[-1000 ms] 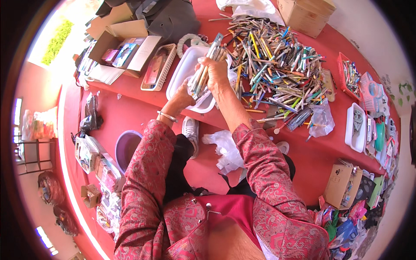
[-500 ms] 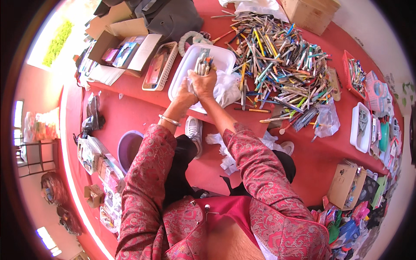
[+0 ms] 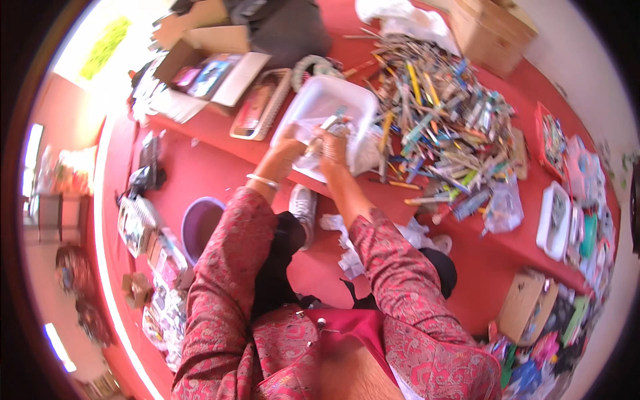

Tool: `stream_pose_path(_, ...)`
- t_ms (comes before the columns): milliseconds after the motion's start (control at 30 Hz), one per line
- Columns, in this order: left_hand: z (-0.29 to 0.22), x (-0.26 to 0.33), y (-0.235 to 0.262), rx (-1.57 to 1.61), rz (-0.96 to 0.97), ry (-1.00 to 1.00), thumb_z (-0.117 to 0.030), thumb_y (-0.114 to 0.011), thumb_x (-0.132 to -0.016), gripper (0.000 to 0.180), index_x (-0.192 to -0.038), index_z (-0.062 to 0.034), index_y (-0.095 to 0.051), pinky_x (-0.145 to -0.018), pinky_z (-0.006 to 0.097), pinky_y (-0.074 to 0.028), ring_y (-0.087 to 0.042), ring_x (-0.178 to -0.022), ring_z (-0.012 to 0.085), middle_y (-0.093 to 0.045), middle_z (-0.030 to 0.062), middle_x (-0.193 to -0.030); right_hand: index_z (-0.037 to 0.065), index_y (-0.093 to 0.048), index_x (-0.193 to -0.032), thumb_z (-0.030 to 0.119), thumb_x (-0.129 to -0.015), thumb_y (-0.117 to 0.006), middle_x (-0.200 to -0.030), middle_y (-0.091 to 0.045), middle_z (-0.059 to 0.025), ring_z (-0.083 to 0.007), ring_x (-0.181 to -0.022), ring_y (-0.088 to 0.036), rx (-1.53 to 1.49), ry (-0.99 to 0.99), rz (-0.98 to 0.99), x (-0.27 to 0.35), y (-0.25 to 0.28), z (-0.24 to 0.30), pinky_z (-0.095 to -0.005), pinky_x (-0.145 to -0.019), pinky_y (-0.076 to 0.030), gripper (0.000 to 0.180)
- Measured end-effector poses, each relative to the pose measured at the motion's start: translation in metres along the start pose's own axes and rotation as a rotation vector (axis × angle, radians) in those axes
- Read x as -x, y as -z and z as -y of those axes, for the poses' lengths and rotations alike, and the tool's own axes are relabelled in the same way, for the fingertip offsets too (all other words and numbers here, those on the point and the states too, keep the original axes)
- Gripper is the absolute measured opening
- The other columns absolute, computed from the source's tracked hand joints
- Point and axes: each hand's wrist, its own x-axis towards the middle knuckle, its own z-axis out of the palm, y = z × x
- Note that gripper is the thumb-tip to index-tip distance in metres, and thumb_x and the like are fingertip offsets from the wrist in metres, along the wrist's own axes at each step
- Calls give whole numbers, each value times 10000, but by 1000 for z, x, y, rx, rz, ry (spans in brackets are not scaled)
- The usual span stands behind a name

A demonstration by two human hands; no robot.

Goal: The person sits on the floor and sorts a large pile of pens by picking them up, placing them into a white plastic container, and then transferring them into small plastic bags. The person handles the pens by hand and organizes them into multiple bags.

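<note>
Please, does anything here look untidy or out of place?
Yes. A large heap of pens lies loose on the red table, pointing every way, beside the white basin. Crumpled white sheeting lies between the shoes, perhaps dropped wrapping. Nothing looks clearly broken, though blur hides details.

The single head view comes from the left unit of two side-by-side fisheye cameras worn on the person's head. The unit faces downward and ahead, upright and unmirrored. The jacket (image 3: 287,360) is nearest the lens, at the lower edge. The basin (image 3: 340,92) lies at arm's reach, above centre, on the counter (image 3: 529,207). Coverage runs from the floor (image 3: 320,270) below to the wall (image 3: 577,83) at right; straight edges bow toward the dark rim.
</note>
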Motion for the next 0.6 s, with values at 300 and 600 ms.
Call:
stream_pose_path(300,27,-4,-23,-658,-248,-179,-84,-612,-586,489,-1067,-55,-523,-776,365,-443,-542,-930,313,-574,174,-969,6,-503,-931,-20,-735,-538,-879,-536,-85,-196,-767,-554,234,46,244,-40,51,-35,-312,-699,-478,201)
stream_pose_path(600,11,25,-22,-914,-168,-219,-127,-576,-550,161,-674,-32,-616,-620,391,-493,-603,-710,314,-604,169,-709,-27,-486,-1045,82,-820,-428,-1001,-496,-65,-149,-949,-489,67,-247,410,15,47,-35,-286,-862,-376,257)
